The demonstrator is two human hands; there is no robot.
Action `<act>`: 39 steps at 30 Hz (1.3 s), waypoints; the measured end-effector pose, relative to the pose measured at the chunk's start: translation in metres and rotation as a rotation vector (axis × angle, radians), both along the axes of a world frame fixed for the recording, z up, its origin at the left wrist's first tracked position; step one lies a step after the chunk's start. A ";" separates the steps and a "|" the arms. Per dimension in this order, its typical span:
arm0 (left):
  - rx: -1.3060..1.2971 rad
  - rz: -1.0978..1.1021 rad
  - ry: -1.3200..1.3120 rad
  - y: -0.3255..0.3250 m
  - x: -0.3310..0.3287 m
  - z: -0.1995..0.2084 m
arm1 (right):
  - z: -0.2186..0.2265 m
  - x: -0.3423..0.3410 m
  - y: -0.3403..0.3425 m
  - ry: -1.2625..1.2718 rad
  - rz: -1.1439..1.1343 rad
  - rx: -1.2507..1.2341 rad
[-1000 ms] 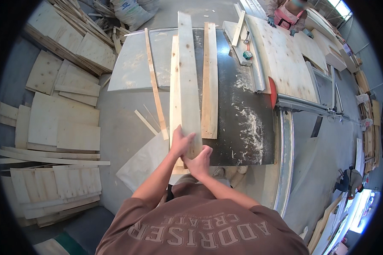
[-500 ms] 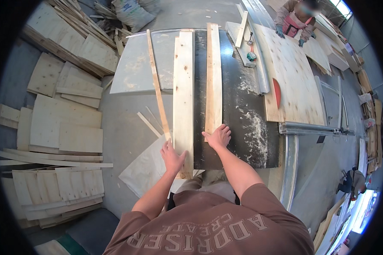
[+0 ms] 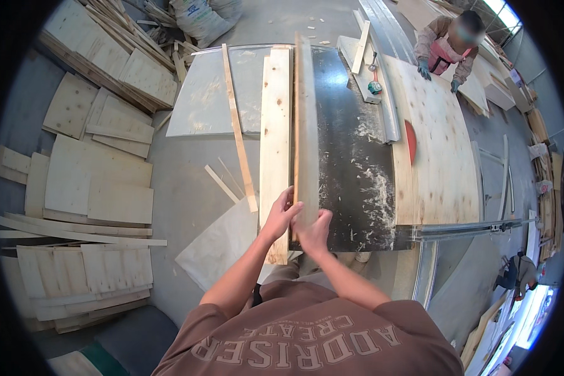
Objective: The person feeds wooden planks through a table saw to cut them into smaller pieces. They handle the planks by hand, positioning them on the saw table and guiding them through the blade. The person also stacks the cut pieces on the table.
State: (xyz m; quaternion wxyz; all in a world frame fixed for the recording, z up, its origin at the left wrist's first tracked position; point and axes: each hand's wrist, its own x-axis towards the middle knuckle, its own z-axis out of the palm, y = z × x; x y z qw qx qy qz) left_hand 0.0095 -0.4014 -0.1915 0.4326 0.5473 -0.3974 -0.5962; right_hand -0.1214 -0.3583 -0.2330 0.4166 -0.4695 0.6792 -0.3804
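Observation:
A long plywood strip is raised on its edge over the dark table, blurred by motion. My left hand is closed on its near end from the left side, thumb across the edge. Close beside it, my right hand grips the same end from the right, fingers curled. Just left of the raised strip lies a stack of plywood strips, running lengthwise and reaching past the table's near edge. Further left, a narrow wooden strip lies at a slant.
The dark table carries scattered sawdust. At right, a large plywood sheet lies beside a red half-round guard. A co-worker touches its far edge. A tape measure rests near a metal rail. Plywood piles line the left.
The right-hand strip has been lifted and turned onto its edge, shifting left toward the stack. My left hand has moved from the stack onto it. The large sheet at right has slid nearer.

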 end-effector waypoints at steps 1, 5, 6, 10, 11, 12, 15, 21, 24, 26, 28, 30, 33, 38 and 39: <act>0.016 -0.025 -0.120 0.000 0.001 0.006 | 0.010 0.006 0.017 0.014 0.016 -0.003; 0.100 -0.022 -0.176 0.021 0.018 0.008 | 0.039 0.015 0.056 0.094 0.115 0.006; 0.114 -0.033 -0.196 0.031 0.030 0.005 | 0.040 0.017 0.065 0.055 0.182 0.024; 0.110 -0.100 -0.694 0.075 0.062 -0.032 | 0.022 0.008 0.096 0.062 0.526 0.099; 0.108 -0.091 -0.894 0.086 0.060 -0.042 | 0.015 0.005 0.096 0.090 0.566 0.099; 0.099 -0.075 -1.093 0.095 0.055 -0.046 | 0.014 -0.002 0.093 0.095 0.546 0.088; 0.236 -0.090 -1.084 0.090 0.043 -0.059 | 0.005 -0.033 0.079 0.089 0.398 0.032; 0.241 0.060 -1.217 0.087 -0.001 -0.070 | -0.042 -0.144 0.101 0.342 -0.019 0.103; 0.113 0.116 -1.107 0.096 0.000 -0.078 | -0.054 -0.211 0.139 0.565 -0.100 0.208; 0.063 0.120 -1.045 0.096 0.001 -0.082 | -0.066 -0.252 0.163 0.795 -0.078 0.303; -0.033 0.145 -1.003 0.099 -0.003 -0.086 | -0.084 -0.284 0.185 0.949 -0.078 0.412; -0.029 0.138 -1.027 0.102 -0.004 -0.092 | -0.102 -0.310 0.194 0.948 -0.048 0.503; -0.061 0.132 -1.032 0.109 0.001 -0.105 | -0.129 -0.332 0.200 0.964 -0.020 0.541; -0.125 0.117 -1.069 0.120 0.003 -0.133 | -0.180 -0.344 0.210 1.083 -0.001 0.503; -0.148 0.103 -1.087 0.123 0.002 -0.135 | -0.195 -0.343 0.220 1.112 -0.049 0.469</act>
